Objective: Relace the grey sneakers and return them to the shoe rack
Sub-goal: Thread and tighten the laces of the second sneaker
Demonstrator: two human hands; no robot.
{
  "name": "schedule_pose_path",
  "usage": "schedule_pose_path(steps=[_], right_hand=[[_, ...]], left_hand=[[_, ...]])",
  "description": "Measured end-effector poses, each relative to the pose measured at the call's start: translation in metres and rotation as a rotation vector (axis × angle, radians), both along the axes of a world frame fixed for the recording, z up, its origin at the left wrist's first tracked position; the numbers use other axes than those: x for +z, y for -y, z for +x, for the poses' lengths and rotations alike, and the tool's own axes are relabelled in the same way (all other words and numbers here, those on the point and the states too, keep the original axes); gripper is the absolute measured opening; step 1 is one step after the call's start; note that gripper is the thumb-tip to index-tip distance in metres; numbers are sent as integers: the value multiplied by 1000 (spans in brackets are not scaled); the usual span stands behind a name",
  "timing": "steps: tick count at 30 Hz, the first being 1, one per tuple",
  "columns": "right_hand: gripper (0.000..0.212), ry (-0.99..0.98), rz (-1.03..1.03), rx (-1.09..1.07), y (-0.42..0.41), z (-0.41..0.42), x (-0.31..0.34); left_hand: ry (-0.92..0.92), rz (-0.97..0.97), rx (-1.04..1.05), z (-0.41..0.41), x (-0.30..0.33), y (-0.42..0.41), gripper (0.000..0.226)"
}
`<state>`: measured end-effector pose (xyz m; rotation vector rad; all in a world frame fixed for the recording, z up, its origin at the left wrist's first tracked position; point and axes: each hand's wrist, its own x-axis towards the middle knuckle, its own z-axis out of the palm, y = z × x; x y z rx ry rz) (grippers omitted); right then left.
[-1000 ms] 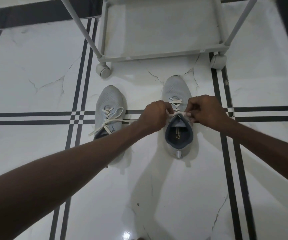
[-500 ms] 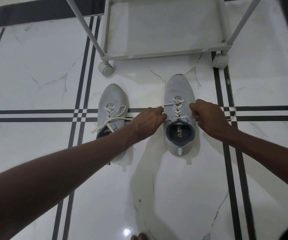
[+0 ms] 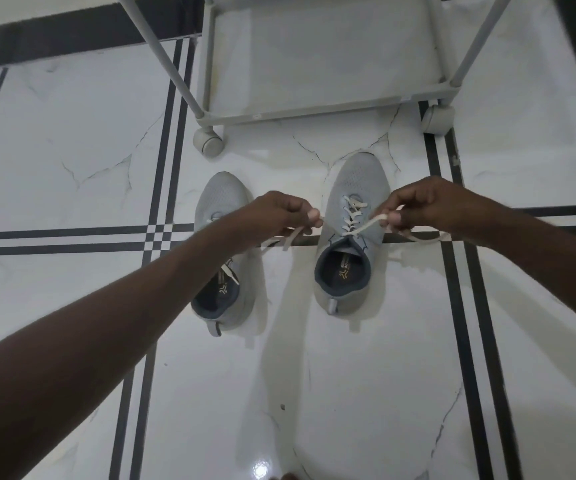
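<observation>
Glossy white marble floor [image 3: 72,161], thin grey veins, crossed by paired black inlay stripes [image 3: 168,133]; bright ceiling-light glare [image 3: 260,470] near bottom edge; dark border band [image 3: 54,36] along far side.

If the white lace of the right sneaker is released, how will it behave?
The lace is probably floppy: its free end droops past the right hand onto the floor. Likely very light, since fingertips lift it. It should fall limp beside the right sneaker.

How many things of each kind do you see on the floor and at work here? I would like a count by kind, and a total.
Grey sneakers: 2 (left, right)
Rack: 1
Rack wheels in view: 2 ()
Hands: 2 (left hand, right hand)
Total: 7
</observation>
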<state>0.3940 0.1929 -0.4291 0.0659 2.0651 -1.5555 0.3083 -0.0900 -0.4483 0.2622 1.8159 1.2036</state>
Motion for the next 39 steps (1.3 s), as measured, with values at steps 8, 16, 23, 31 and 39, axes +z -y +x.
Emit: schedule_pose_path(steps=[8,16,23,31,39], right_hand=[[9,146,-339,-254,23,1,-17],[17,-40,-107,-350,53,3,-24],[20,-217,99,-302,61,10,-22],[18,-234,150,-309,62,13,-22],[32,-164,55,-208,59,13,-16]], left_hand=[[154,154,13,-3,3,-27,12],[27,-2,321,16,-15,-56,24],[186,69,204,11,-20,-48,24],[268,120,200,33,-28,-46,21],[221,101,312,29,-27,-49,24]])
